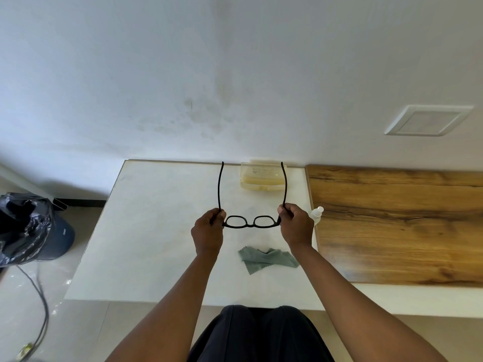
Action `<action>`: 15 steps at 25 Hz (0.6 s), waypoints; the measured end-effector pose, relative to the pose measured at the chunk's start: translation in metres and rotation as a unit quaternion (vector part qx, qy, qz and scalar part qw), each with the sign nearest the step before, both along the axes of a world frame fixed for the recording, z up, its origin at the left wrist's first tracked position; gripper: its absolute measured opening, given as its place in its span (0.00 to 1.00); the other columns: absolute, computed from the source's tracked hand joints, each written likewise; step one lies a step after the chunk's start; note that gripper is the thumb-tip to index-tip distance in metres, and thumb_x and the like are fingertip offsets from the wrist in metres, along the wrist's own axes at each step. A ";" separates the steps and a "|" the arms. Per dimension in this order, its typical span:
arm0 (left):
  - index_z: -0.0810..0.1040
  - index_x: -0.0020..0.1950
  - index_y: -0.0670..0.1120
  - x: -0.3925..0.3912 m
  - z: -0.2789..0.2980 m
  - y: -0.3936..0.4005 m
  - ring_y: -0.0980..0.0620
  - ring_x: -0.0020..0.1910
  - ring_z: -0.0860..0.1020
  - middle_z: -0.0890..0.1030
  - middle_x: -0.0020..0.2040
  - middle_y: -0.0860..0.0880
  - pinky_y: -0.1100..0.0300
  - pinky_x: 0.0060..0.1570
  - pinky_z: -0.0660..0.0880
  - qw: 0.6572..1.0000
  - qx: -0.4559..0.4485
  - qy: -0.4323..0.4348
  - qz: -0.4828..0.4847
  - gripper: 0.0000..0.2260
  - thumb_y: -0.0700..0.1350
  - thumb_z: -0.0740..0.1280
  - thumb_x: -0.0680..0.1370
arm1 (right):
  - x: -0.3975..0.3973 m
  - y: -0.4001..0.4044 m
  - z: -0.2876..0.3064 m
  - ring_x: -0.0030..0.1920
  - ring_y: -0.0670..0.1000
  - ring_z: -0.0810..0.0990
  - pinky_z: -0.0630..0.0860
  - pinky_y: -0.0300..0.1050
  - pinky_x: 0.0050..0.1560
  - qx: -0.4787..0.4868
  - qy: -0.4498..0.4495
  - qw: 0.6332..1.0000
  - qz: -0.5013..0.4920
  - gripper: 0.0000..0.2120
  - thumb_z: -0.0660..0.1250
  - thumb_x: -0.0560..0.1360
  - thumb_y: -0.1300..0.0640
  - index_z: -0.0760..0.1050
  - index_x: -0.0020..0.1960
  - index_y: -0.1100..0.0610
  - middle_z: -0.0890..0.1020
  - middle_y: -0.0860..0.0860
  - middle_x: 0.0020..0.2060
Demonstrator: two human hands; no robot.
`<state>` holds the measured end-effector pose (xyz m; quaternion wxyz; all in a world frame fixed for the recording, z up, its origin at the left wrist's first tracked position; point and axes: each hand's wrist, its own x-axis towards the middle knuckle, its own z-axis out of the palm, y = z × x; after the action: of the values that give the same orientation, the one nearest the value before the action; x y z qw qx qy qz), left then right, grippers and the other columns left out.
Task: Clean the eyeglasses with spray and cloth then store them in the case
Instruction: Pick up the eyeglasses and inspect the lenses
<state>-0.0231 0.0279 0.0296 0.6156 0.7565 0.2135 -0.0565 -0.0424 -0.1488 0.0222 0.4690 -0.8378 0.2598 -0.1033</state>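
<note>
While held up above the white table (146,231), the black eyeglasses (249,222) sit between both hands, temples unfolded and pointing away toward the wall (235,74). Left hand (209,229) grips the left temple near the hinge, fingers curled round it. Right hand (296,224) does the same on the right temple. Hands are apart, one at each end of the frame. Lenses face the person.

Under the hands, a grey-green cloth (268,259) lies crumpled flat on the table, near the right forearm. A small white spray bottle (316,214) stands just beside the right hand, at the table's right edge, partly hidden. A yellowish translucent case (262,177) lies at the back of the table against the wall; whether closed, cannot tell for sure.

To the right, a wood-grain board (397,223) butts against the white table. White wall has smudges and a square white plate (428,120). On the floor at left: a black plastic bag (23,226) over a bin, and a dark cable (41,304). Dark trousers (261,333) at bottom.
</note>
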 end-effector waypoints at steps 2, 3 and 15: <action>0.80 0.44 0.47 0.001 0.000 0.001 0.46 0.43 0.80 0.81 0.37 0.48 0.49 0.56 0.76 1.000 -0.018 0.009 -0.018 0.03 0.43 0.67 0.75 | 0.001 -0.003 0.003 0.41 0.51 0.77 0.74 0.40 0.42 0.043 0.007 0.999 -0.004 0.09 0.64 0.76 0.59 0.79 0.50 0.63 0.82 0.57 0.39; 0.79 0.42 0.50 0.002 0.000 0.003 0.47 0.42 0.79 0.80 0.37 0.48 0.48 0.56 0.76 0.999 -0.031 0.011 -0.026 0.03 0.44 0.67 0.75 | 0.003 -0.006 0.003 0.40 0.51 0.77 0.77 0.47 0.46 0.069 0.010 0.998 -0.008 0.08 0.64 0.76 0.58 0.79 0.49 0.62 0.81 0.54 0.36; 0.80 0.51 0.45 0.007 0.026 0.011 0.53 0.46 0.80 0.82 0.44 0.49 0.60 0.49 0.78 0.932 -0.339 0.040 -0.121 0.10 0.34 0.63 0.76 | 0.018 -0.027 0.029 0.30 0.49 0.72 0.71 0.38 0.26 0.219 0.025 0.972 -0.082 0.03 0.68 0.72 0.60 0.78 0.40 0.57 0.76 0.52 0.31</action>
<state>-0.0158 0.0392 0.0554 0.8151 0.5196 0.1131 -0.2298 -0.0248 -0.1760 0.0516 0.6246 -0.6926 0.3556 -0.0607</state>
